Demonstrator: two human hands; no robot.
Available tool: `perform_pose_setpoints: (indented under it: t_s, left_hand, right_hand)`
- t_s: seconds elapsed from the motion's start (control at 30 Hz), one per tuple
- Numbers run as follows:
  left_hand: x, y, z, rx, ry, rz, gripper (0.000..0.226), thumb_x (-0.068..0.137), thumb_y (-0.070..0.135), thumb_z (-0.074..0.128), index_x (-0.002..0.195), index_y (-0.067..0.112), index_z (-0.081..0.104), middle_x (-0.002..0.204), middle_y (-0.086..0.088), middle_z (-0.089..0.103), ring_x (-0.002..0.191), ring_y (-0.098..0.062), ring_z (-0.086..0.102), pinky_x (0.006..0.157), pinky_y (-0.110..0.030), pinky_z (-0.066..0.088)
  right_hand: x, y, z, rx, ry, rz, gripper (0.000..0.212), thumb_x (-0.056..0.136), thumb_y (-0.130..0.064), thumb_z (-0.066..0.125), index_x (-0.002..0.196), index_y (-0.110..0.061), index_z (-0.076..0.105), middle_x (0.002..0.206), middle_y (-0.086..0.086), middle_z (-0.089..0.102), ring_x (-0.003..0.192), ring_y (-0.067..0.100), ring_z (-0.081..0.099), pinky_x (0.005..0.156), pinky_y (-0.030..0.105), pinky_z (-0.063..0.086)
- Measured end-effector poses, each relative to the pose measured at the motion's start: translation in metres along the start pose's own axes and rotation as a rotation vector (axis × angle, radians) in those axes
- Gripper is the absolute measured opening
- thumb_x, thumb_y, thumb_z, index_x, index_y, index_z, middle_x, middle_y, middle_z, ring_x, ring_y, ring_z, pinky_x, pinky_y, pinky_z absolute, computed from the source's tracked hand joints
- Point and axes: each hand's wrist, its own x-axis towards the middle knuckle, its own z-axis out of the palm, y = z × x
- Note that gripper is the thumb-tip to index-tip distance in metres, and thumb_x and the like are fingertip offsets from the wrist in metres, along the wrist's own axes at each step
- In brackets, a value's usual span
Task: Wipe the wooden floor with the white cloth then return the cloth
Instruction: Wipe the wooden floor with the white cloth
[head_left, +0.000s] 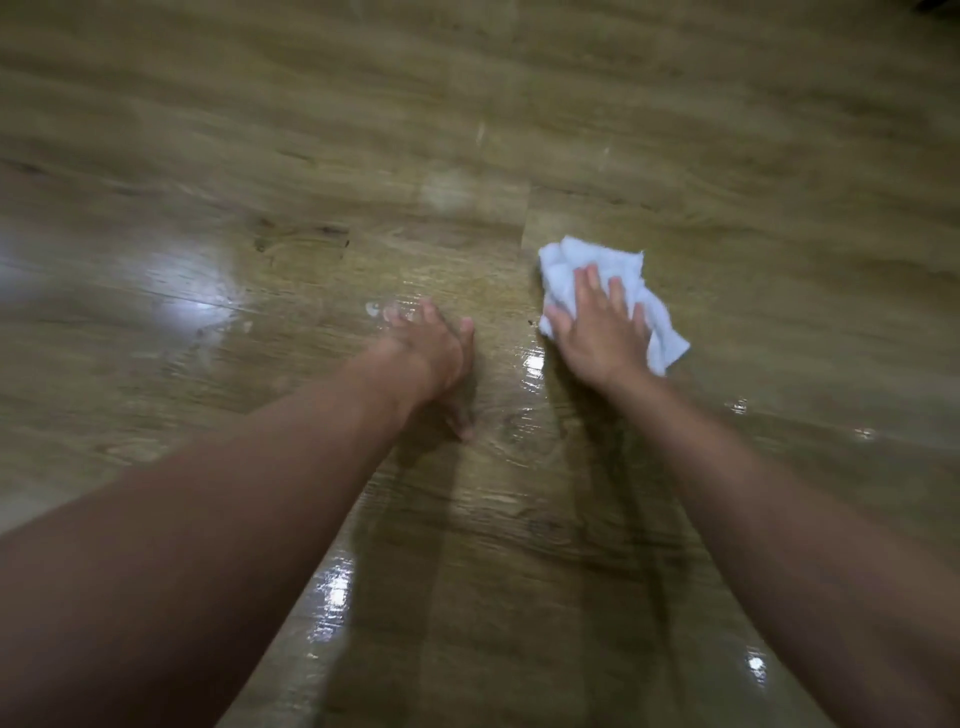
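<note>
Forearms (234, 493) stretch away from me toward the wooden floor (260, 156), and between them the nearest planks carry wet glints (332, 587), which I take as ground the wiping has already covered. Further out, my left hand (436, 353) is planted on bare boards, blurred, its fingers (428, 312) spread and relaxed with nothing in them. I judge it sits there as a prop, carrying my weight so the other arm can work freely. Just to its right and apart from it, my right hand (602, 332) lies flat on the white cloth (561, 270), fingers (587, 280) straight and splayed, pressing down on it and not curled round it. A flat palm spreads the pressure and keeps the bunched fabric from slipping. The cloth is crumpled on the floor, its edges showing beyond the fingertips and to the right of the palm. Beyond both hands the boards look duller, with a pale smudge (447, 192) ahead and a bright lamp reflection (182, 296) to the left. By my reckoning the wiping is midway, the far stretch is not yet done, and returning the cloth comes later.
</note>
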Motion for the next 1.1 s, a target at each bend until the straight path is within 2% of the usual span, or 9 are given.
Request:
perform_pose_setpoints:
  t_s: [0.13,0.23,0.33,0.43,0.5,0.67,0.77,0.97,1.1]
  left_hand:
    - [0.008,0.018,0.006,-0.081,-0.03,-0.09,0.159,0.042,0.076,0.074,0.145,0.008,-0.026,0.147,-0.039,-0.021,0.133,-0.065,0.0,0.108,-0.065,0.025]
    - [0.007,0.017,0.008,-0.133,-0.026,-0.094,0.159,0.04,0.07,0.08,0.146,0.013,-0.025,0.149,-0.034,-0.023,0.134,-0.063,-0.002,0.106,-0.066,0.029]
    - [0.004,0.019,0.009,-0.102,0.041,-0.007,0.154,0.041,0.063,0.084,0.148,0.026,-0.021,0.155,-0.022,-0.019,0.14,-0.053,-0.003,0.103,-0.065,0.033]
    - [-0.001,0.033,0.0,-0.031,0.062,0.186,0.137,0.056,0.033,0.09,0.149,0.041,-0.011,0.158,-0.011,-0.017,0.144,-0.044,-0.005,0.11,-0.06,0.028]
    - [-0.002,0.045,-0.006,-0.013,0.028,0.185,0.132,0.061,0.022,0.089,0.149,0.044,-0.007,0.158,-0.01,-0.02,0.143,-0.046,-0.006,0.111,-0.059,0.027]
    - [0.009,0.067,-0.005,-0.057,0.049,0.141,0.113,0.069,0.063,0.07,0.151,0.026,0.002,0.156,-0.027,0.0,0.142,-0.05,0.005,0.111,-0.059,0.023]
    - [0.003,0.079,-0.011,-0.141,0.124,0.133,0.098,0.079,0.066,0.058,0.151,0.016,0.014,0.156,-0.024,0.01,0.143,-0.043,0.012,0.115,-0.05,0.023]
    - [-0.017,0.077,0.0,-0.113,0.031,0.171,0.093,0.083,0.06,0.058,0.151,0.034,0.002,0.158,-0.017,0.004,0.142,-0.041,0.014,0.112,-0.051,0.028]
    - [-0.012,0.09,-0.013,-0.008,0.173,0.208,0.077,0.085,0.061,0.053,0.146,0.022,0.026,0.148,-0.02,0.026,0.133,-0.039,0.033,0.106,-0.048,0.037]
  right_hand:
    - [-0.072,0.011,0.015,-0.054,-0.029,-0.158,0.062,0.1,-0.051,0.026,0.153,-0.024,0.011,0.161,-0.009,0.005,0.148,0.016,0.001,0.116,0.047,0.006]
    - [-0.055,0.041,0.001,-0.047,-0.06,-0.212,0.06,0.099,-0.053,0.029,0.152,-0.028,0.016,0.16,-0.013,0.01,0.148,0.014,0.006,0.116,0.045,0.01]
    - [0.001,0.07,-0.017,-0.078,0.009,-0.107,0.059,0.1,-0.051,0.028,0.152,-0.024,0.018,0.161,-0.005,0.012,0.147,0.019,0.008,0.115,0.05,0.012]
    - [0.033,0.071,-0.03,0.002,-0.011,0.059,0.061,0.1,-0.05,0.026,0.153,-0.021,0.013,0.162,-0.004,0.006,0.148,0.021,0.002,0.115,0.051,0.005]
    - [0.018,0.058,-0.021,0.01,-0.005,0.082,0.061,0.101,-0.046,0.026,0.153,-0.018,0.011,0.162,-0.005,0.006,0.148,0.021,0.0,0.116,0.051,0.005]
    - [-0.072,0.05,0.007,-0.037,0.027,-0.122,0.057,0.101,-0.048,0.026,0.151,-0.023,0.018,0.161,-0.009,0.011,0.148,0.017,0.004,0.116,0.047,0.009]
    - [-0.062,0.08,-0.005,-0.037,-0.012,-0.198,0.057,0.1,-0.05,0.026,0.152,-0.028,0.017,0.16,-0.012,0.012,0.148,0.014,0.005,0.116,0.044,0.008]
    - [0.032,0.119,-0.034,0.027,0.052,0.145,0.061,0.099,-0.054,0.024,0.153,-0.027,0.013,0.161,-0.007,0.006,0.148,0.021,0.001,0.115,0.053,0.005]
    - [-0.015,0.09,-0.013,0.017,0.117,0.14,0.061,0.1,-0.049,0.026,0.152,-0.019,0.017,0.161,-0.002,0.011,0.148,0.022,0.004,0.116,0.051,0.006]
